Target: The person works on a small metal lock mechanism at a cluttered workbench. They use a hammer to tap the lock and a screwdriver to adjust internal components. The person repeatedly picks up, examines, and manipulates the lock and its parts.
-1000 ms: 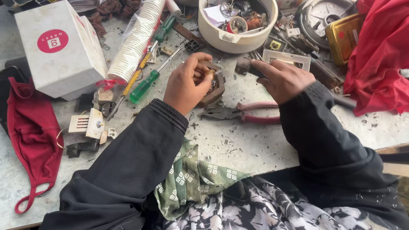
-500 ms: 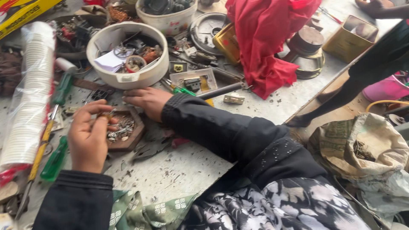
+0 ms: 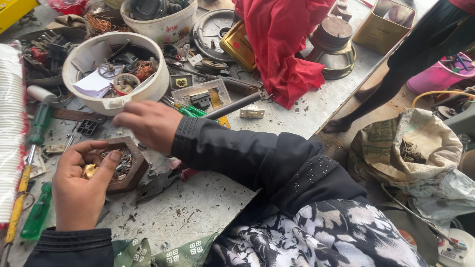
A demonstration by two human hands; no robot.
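Observation:
My left hand [image 3: 81,185] curls around a small brass-coloured metal piece [image 3: 90,171], with the thumb over the rim of a brown hexagonal wooden tray [image 3: 131,173] full of small metal bits. My right hand [image 3: 146,123] hovers just above and behind that tray, fingers loosely bent and pointing left toward a white plastic bowl [image 3: 151,89]; I cannot tell if anything is pinched in it. The bowl holds paper, a small gear and copper wire. Red-handled pliers [image 3: 161,183] lie on the table under my right forearm.
Green-handled screwdrivers [image 3: 39,123] and a yellow-handled one [image 3: 20,193] lie at the left beside stacked white cups [image 3: 10,113]. A red cloth [image 3: 284,44], metal tins, a switch plate [image 3: 200,96] and motor parts crowd the back. Another person's leg [image 3: 391,84] stands beyond the table's right edge, near a sack [image 3: 410,148].
My view has swung right and closer. My right hand has drawn back from the scattered parts to above the wooden tray. My left hand stays at the tray, now cupping a brass piece.

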